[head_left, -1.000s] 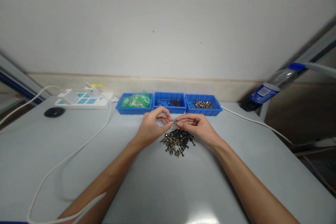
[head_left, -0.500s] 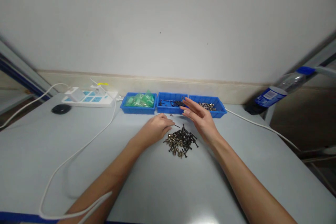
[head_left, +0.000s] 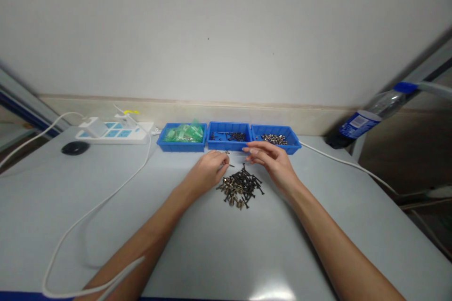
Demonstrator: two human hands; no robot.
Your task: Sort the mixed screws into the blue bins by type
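Note:
A heap of small dark and brass screws [head_left: 240, 185] lies on the grey table between my hands. My left hand [head_left: 208, 170] rests at the heap's left edge, fingers curled in a pinch on a small dark screw whose tip pokes out to the right. My right hand [head_left: 271, 160] hovers just behind the heap, fingers stretched out and apart, holding nothing. Three blue trays stand in a row behind: the left tray [head_left: 163, 145] with green plastic bags, the middle tray [head_left: 229, 147] with dark screws, the right tray [head_left: 292, 146] with silvery parts.
A white power strip [head_left: 115, 133] with plugs and white cables [head_left: 92, 207] sits at the back left, next to a black round disc [head_left: 73, 148]. A plastic bottle [head_left: 367, 120] leans at the back right. Another white cable [head_left: 346, 164] runs along the right side.
Both hands had pinched one screw together above the heap. My right hand let go, reached to the middle tray with open fingers, then drew back. My left hand sank to the heap's edge.

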